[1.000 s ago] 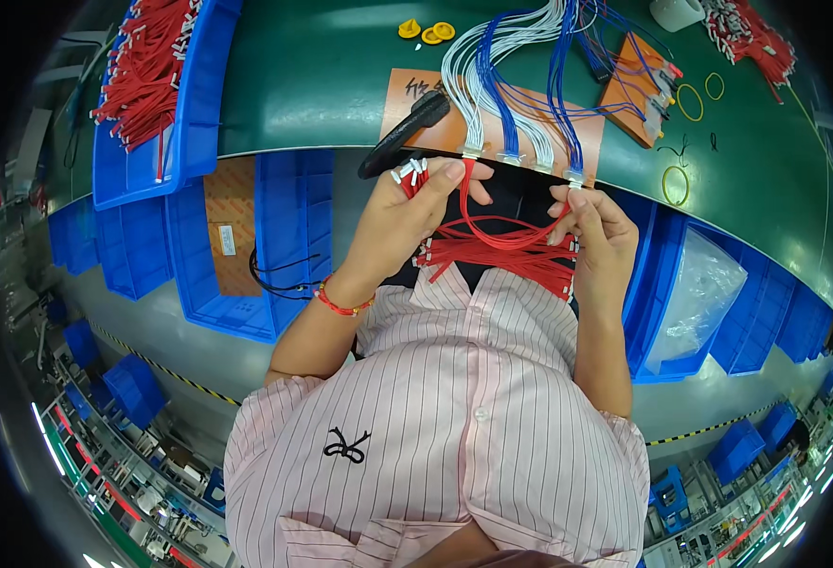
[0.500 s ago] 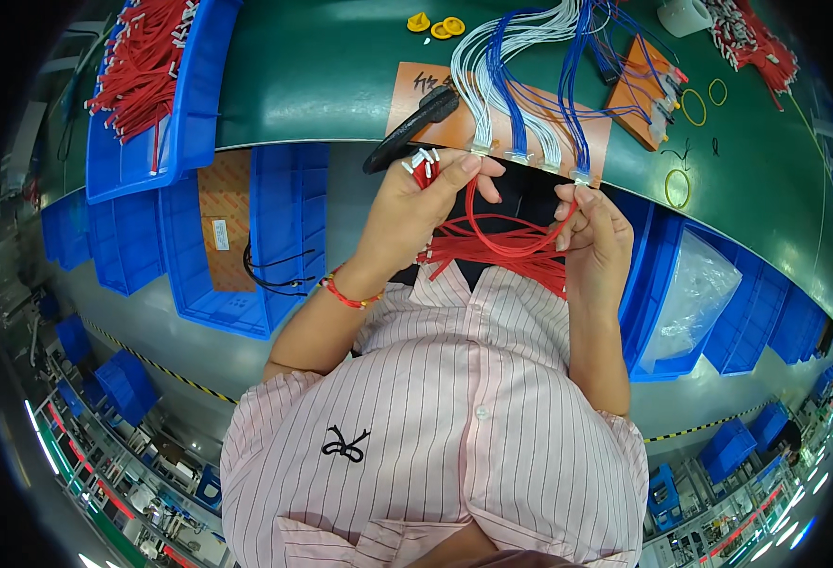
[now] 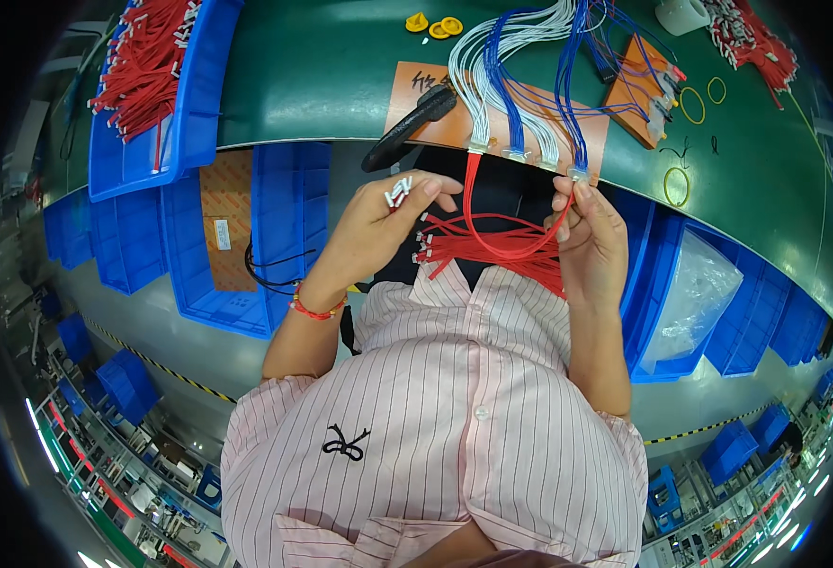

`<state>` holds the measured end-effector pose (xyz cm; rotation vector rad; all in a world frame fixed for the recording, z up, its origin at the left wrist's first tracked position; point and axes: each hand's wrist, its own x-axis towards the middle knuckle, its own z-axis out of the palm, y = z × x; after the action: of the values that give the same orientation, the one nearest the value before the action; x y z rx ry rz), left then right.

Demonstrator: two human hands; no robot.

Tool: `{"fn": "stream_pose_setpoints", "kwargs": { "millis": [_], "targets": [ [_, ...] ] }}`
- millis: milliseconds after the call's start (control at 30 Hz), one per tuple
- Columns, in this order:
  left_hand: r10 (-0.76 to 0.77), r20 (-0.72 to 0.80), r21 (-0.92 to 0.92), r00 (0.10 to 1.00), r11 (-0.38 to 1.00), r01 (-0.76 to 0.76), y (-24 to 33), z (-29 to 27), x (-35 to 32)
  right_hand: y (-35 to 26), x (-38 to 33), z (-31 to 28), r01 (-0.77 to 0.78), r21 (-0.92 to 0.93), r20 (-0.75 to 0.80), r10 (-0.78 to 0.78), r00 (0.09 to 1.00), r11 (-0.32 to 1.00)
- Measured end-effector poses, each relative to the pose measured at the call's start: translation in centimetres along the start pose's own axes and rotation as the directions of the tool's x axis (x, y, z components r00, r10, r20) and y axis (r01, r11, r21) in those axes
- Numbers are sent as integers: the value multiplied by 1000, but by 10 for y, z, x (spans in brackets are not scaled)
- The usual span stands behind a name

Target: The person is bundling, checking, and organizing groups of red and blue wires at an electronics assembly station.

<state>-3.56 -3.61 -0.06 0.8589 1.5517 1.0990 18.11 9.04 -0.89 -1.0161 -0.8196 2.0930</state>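
1. The left hand [image 3: 378,222] is left of the looped red cable [image 3: 469,194], apart from its left end. Its fingers are curled in, thumb close to the forefinger, around a small bunch of red wires whose white plugs [image 3: 398,192] stick out by the thumb.
2. The right hand [image 3: 591,237] has thumb and finger pinched narrowly on the looped red cable's right end, at the right connector [image 3: 577,174]. Whether they press the plug or the wire, I cannot tell.
3. The looped red cable hangs in a U between the left connector [image 3: 477,148] and the right one, along the near edge of an orange board [image 3: 594,142].
4. White wires [image 3: 464,71] and blue wires [image 3: 568,90] run from the board's connectors toward the far side of the green table [image 3: 303,85].
5. More red cables [image 3: 530,270] lie in a loose bundle below the loop, near the striped shirt [image 3: 416,398].
6. A black handle [image 3: 407,131] rests across the board's left part, above the left hand.
7. Farther off are yellow caps [image 3: 451,26] and, to the right, an orange block [image 3: 629,99], rubber bands [image 3: 692,106] and a white roll [image 3: 681,16].
8. At far left, a blue tray [image 3: 203,95] holds a heap of white-ended red wires [image 3: 146,76].
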Motion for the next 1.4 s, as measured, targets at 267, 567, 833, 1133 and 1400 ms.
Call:
{"fn": "stream_pose_setpoints", "kwargs": {
  "millis": [267, 567, 833, 1133, 1400],
  "targets": [
    [16, 27, -295, 1000, 955, -7, 15, 30, 28, -4, -8, -2, 117, -382, 124, -74, 990, 917],
    [-17, 77, -343, 997, 938, 42, 23, 27, 19, -3, -2, -7, 167, -343, 201, -101, 974, 924],
    [360, -123, -442, 925, 814, -376, 29, -27, -25, 31, 4, 1, 542, -700, 564, -107, 819, 464],
    [88, -204, 132, 975, 989, -62, 37, -33, -42, 56, 19, 13, 562, -738, 605, -4, 796, 374],
    [93, -51, 9, 994, 996, -93, -14, 21, -15, 38, -1, 22, 654, -679, 542, -372, 754, 335]
  ]
}}
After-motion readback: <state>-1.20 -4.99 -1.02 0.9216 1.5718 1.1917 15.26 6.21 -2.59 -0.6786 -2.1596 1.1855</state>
